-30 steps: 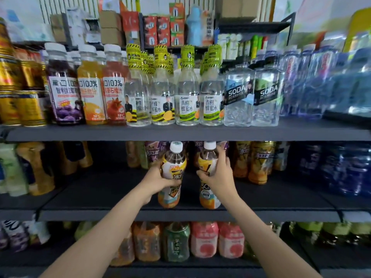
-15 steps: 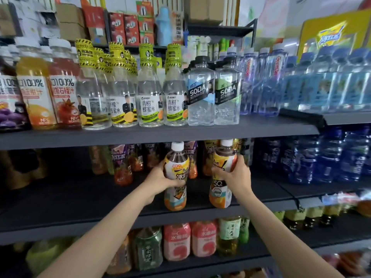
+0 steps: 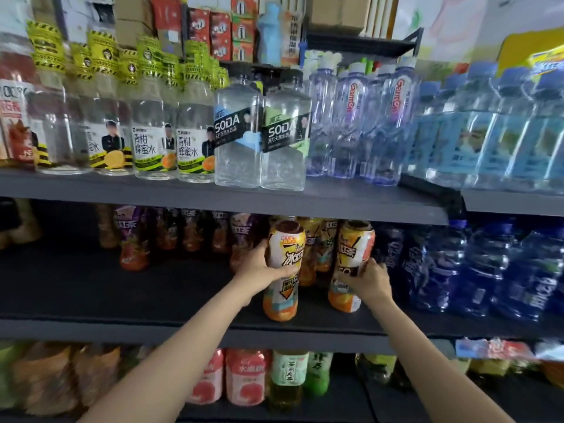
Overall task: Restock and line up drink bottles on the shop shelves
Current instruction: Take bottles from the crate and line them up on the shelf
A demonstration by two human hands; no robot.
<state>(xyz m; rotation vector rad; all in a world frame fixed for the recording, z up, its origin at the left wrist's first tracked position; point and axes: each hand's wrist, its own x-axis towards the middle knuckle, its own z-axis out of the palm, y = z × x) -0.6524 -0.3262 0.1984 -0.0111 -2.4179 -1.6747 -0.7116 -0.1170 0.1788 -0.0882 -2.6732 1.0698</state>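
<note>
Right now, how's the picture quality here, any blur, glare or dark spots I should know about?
In the head view, the SODA bottles read sharp, while the blue water bottles at right smear with blur; the wide lens bows the top shelf edge; the middle shelf's back sits in shadow, dimming the rear bottles; daylight washes out the upper right corner; both held tea bottles stay readable.
</note>
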